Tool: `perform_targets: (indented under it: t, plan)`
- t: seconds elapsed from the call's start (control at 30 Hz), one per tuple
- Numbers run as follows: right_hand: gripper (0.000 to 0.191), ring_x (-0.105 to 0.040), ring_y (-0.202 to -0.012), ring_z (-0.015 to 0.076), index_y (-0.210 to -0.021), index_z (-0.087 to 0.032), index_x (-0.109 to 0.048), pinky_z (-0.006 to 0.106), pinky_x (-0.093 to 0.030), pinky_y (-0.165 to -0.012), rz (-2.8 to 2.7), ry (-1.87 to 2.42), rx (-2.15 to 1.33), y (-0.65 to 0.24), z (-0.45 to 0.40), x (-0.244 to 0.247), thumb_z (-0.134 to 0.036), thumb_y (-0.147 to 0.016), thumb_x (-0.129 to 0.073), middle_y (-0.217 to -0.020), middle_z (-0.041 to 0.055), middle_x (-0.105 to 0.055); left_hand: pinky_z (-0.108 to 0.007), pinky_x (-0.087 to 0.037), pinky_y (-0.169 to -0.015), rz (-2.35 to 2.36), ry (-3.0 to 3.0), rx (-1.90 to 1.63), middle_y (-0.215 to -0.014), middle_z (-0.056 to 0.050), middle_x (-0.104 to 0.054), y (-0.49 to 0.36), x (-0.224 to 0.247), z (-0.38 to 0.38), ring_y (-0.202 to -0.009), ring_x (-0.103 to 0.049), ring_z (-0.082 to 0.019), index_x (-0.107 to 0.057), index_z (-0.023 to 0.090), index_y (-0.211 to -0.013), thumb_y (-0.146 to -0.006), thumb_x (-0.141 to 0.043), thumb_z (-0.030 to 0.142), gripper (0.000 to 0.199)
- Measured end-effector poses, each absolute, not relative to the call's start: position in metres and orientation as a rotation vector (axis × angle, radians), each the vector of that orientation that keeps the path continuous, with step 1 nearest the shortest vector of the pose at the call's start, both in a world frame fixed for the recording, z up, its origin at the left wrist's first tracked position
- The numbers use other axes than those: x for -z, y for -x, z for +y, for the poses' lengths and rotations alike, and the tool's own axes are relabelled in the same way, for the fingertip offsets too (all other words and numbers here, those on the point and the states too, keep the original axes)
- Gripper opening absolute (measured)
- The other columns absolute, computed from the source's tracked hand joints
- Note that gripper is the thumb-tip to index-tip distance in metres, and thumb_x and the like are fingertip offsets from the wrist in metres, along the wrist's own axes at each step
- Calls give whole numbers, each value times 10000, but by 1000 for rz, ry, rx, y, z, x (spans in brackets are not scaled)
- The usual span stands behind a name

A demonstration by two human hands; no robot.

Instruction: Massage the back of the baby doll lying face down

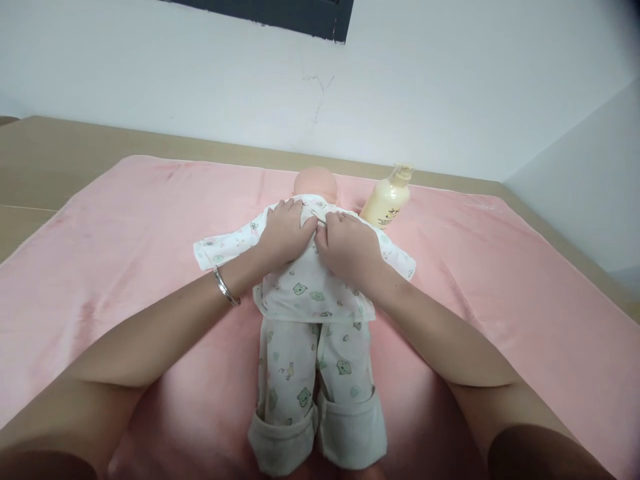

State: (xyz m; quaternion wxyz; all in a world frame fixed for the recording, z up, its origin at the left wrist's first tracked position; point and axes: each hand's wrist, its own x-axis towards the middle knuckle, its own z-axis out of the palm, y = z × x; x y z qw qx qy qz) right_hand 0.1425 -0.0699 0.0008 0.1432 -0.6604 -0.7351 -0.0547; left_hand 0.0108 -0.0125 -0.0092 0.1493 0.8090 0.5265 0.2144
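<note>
In the centre of the frame, the shirt (320, 300) is white, dotted with green animal faces and faint pink marks. Below it, the trousers (291, 347) repeat the green faces on white, ending in plain off-white cuffs (353, 433). The blanket (165, 200) is pink. Right of upper centre, the bottle (387, 200) is pale yellow with dark print. The bangle (226, 287), left of centre, is silver; the counter (55, 153), upper left, tan.

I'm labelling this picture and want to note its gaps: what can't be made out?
All in the head view:
- Face of the doll: turned away from the camera.
- Its feet: hidden by the trouser cuffs and the bottom edge.
- Palms of the left hand and right hand: behind the hands' backs.
- Bottle: small print too tiny.
</note>
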Motion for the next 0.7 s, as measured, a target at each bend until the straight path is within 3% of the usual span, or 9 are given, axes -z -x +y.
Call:
perform_targets:
  t: [0.2, 0.43, 0.57, 0.7]
  plan:
    - [412, -564, -1326, 343, -1232, -68, -614, 472, -444, -1125, -2122, 1841, -66, -161, -38, 3, -253, -1048, -295, -1362, 225, -646, -629, -297, -1266, 1434, -2481, -705, -1601, -267, -424, -16, 22, -44, -1548, -338, -397, -452, 28, -1466, -1002, -325, 260, 534]
    - [542, -477, -1446, 383, -1445, 87, -486, 474, -332, -1238, -2204, 1876, 116, -141, -69, 3, -252, -1066, -297, -1492, 288, -545, -512, -336, -1277, 1430, -2348, -627, -1510, -175, -560, -7, 10, -13, -1447, -481, -299, -583, 105, -1332, -971, -302, 256, 481]
    - [524, -455, -1470, 369, -1421, 34, -534, 473, -367, -1217, -2190, 1881, -20, -144, -69, -5, -280, -1079, -291, -1516, 250, -540, -519, -344, -1265, 1465, -2297, -673, -1474, -159, -594, -8, 14, -6, -1415, -504, -295, -593, 122, -1303, -977, -290, 298, 479]
    - [539, -553, -1367, 365, -1339, -1, -587, 482, -437, -1140, -2153, 1892, -202, -160, -48, -10, -339, -1101, -241, -1448, 250, -591, -543, -313, -1277, 1462, -2461, -721, -1503, -214, -546, -15, 20, -40, -1473, -443, -341, -549, 57, -1354, -981, -300, 270, 497]
